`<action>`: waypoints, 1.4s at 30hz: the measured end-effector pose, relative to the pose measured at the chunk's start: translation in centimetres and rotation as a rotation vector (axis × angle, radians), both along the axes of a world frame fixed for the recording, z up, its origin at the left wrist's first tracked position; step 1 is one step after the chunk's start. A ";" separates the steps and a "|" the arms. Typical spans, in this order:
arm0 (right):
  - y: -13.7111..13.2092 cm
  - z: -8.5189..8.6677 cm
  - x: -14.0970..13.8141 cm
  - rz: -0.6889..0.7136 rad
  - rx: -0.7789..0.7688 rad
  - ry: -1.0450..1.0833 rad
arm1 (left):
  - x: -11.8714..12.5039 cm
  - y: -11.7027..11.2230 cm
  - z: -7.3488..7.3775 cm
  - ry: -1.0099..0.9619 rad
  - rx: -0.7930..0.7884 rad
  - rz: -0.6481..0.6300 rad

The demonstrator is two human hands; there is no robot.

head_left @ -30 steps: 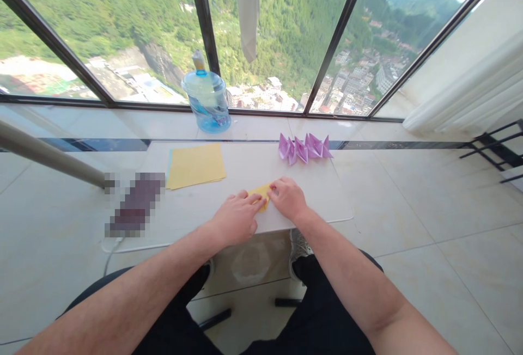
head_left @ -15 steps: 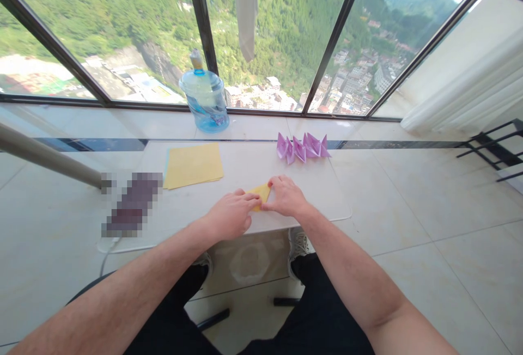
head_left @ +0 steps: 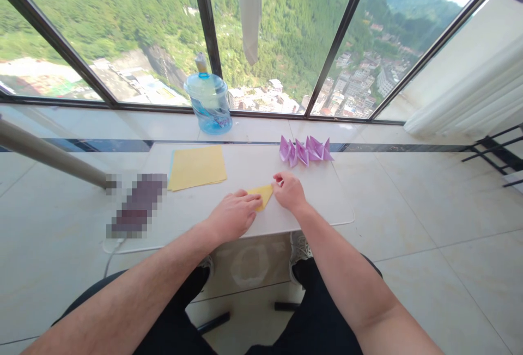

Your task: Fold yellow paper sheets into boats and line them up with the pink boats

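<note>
At the desk's [head_left: 327,197] near edge, the folded paper [head_left: 265,195] lies partly under my left hand [head_left: 236,214], fingers flat. My right hand [head_left: 288,191] curls narrow at its corner — pinching or not, I can't tell. Uneven pressure could skew the crease.

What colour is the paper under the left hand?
Yellow: the folded paper under the left hand shows best in the head view.
</note>
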State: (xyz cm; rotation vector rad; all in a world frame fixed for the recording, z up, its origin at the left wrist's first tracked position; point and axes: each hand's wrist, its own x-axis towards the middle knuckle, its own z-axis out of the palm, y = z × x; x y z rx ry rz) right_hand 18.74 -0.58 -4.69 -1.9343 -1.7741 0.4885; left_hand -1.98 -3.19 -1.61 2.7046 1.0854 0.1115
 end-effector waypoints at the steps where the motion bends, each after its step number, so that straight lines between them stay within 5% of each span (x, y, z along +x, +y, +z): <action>1: -0.3 0.0 0.0 0.089 0.029 0.002 | -0.1 0.2 -0.2 -0.023 0.007 0.012; 4: -0.8 0.2 0.1 0.260 0.057 -0.077 | -0.3 1.2 -0.9 -0.126 0.012 0.084; 11: -0.5 1.1 0.0 0.334 0.003 -0.184 | -0.6 2.8 -1.6 -0.103 0.064 0.284; 28: -0.9 2.2 -0.8 0.488 -0.022 -0.242 | -0.8 2.7 -0.7 -0.084 -0.028 0.217; 42: 0.4 0.5 -0.9 0.562 0.059 -0.186 | -0.7 3.4 -1.9 -0.188 -0.094 0.261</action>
